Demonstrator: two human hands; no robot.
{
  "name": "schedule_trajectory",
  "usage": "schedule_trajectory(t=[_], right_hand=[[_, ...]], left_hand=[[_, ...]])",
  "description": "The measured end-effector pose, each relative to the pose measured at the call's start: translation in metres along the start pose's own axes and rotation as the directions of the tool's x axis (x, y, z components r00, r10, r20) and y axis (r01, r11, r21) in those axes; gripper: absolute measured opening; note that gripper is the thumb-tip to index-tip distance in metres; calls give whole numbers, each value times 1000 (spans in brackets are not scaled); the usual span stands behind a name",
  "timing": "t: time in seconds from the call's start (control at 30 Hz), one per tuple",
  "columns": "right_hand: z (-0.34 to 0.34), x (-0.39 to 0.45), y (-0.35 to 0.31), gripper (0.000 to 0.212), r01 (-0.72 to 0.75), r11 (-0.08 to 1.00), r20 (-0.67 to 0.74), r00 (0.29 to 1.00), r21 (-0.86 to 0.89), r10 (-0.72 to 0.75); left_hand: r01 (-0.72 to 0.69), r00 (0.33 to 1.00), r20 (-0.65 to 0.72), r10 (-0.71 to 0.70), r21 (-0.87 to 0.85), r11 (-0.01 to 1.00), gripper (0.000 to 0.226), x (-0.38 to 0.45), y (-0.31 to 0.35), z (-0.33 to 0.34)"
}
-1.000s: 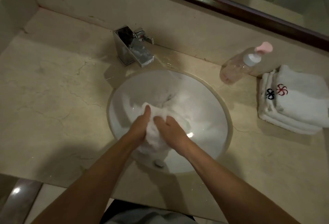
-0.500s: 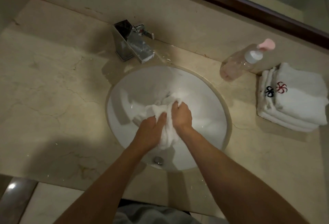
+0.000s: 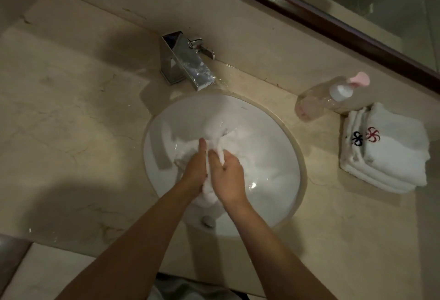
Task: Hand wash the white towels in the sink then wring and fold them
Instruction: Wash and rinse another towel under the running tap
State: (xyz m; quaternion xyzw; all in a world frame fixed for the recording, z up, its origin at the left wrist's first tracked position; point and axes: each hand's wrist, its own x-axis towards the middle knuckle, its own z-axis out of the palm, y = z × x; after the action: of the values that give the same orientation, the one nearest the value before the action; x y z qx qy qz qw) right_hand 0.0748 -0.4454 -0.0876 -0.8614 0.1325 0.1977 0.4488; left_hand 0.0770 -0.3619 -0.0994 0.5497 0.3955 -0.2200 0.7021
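Note:
A wet white towel (image 3: 190, 150) lies bunched in the round white sink (image 3: 269, 133), and part of it is squeezed between my two hands. My left hand (image 3: 194, 168) grips the towel from the left, thumb pointing up. Close against it, my right hand (image 3: 228, 174) holds the same bunch from the right, fingers curled into the cloth. Both hands are over the middle of the basin, above the drain (image 3: 207, 221). Much of the towel blends with the white basin.
A chrome faucet (image 3: 188, 63) stands behind the sink. At the right sit a clear pump bottle with a pink top (image 3: 333, 97) and a stack of folded white towels (image 3: 385, 152) with embroidered marks. A beige marble counter (image 3: 71, 121) surrounds the basin; a dark-framed mirror (image 3: 309, 13) runs along the back.
My hands have kept rubbing the towel: the right hand slid back toward me and the left thumb moved forward, so the bunch now sits between the palms.

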Motion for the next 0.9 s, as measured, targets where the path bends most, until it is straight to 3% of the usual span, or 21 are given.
schedule_trajectory(t=[0.03, 0.07, 0.13, 0.23, 0.27, 0.37, 0.43, 0.5, 0.57, 0.63, 0.73, 0.8, 0.83, 0.87, 0.9], right_hand=[[1, 9, -3, 42, 105, 979, -71, 990, -176, -119], [-1, 21, -8, 41, 89, 965, -101, 988, -246, -117], [-5, 38, -9, 40, -44, 972, -116, 993, -232, 18], [6, 31, -17, 36, 61, 979, -13, 998, -193, -65], [8, 33, -17, 36, 60, 981, -42, 997, -182, -68], [8, 49, -8, 44, -102, 995, -70, 992, -14, 101], [15, 36, -16, 52, 8, 1000, -7, 1000, 4, -8], [17, 33, -17, 45, 91, 994, 42, 995, -64, -88], [8, 57, -10, 40, -82, 992, -31, 996, -93, 80], [7, 73, -2, 45, -246, 969, -6, 969, -23, 246], [30, 49, -8, 62, -87, 996, 58, 995, 34, 85], [27, 37, -3, 51, -92, 989, 59, 995, 118, 86], [17, 41, 3, 39, -171, 963, 43, 985, 207, 166], [1, 48, 10, 28, -279, 888, 52, 959, 365, 280], [-19, 51, 16, 20, -384, 767, 160, 921, 514, 354]], left_hand=[[-73, 997, -3, 74, 151, 986, 64, -4, 2, 4], [-109, 994, 27, 106, 288, 952, 69, -9, 3, 5], [-138, 990, 37, 135, 425, 895, 68, -9, 1, 1], [-113, 992, -7, 124, 366, 924, 59, 3, 8, -4], [-132, 990, 13, 138, 383, 914, 56, 3, 12, -3], [-145, 987, 1, 162, 449, 882, 50, -1, 14, -7], [-166, 984, 9, 180, 438, 884, 40, 12, 11, -16], [-194, 980, 51, 192, 444, 875, 35, 14, 6, -17], [-167, 986, 77, 148, 495, 852, 46, 3, 4, -10], [-143, 989, 30, 147, 490, 860, 55, -1, 5, -9], [-149, 982, -12, 187, 552, 821, 47, 23, 13, -17], [-159, 981, -17, 192, 490, 857, 44, 26, 15, -22], [-178, 977, -25, 210, 439, 881, 40, 22, 15, -22], [-198, 973, -35, 227, 371, 907, 33, 15, 14, -24], [-212, 969, -66, 239, 276, 937, 25, 9, 9, -27]])
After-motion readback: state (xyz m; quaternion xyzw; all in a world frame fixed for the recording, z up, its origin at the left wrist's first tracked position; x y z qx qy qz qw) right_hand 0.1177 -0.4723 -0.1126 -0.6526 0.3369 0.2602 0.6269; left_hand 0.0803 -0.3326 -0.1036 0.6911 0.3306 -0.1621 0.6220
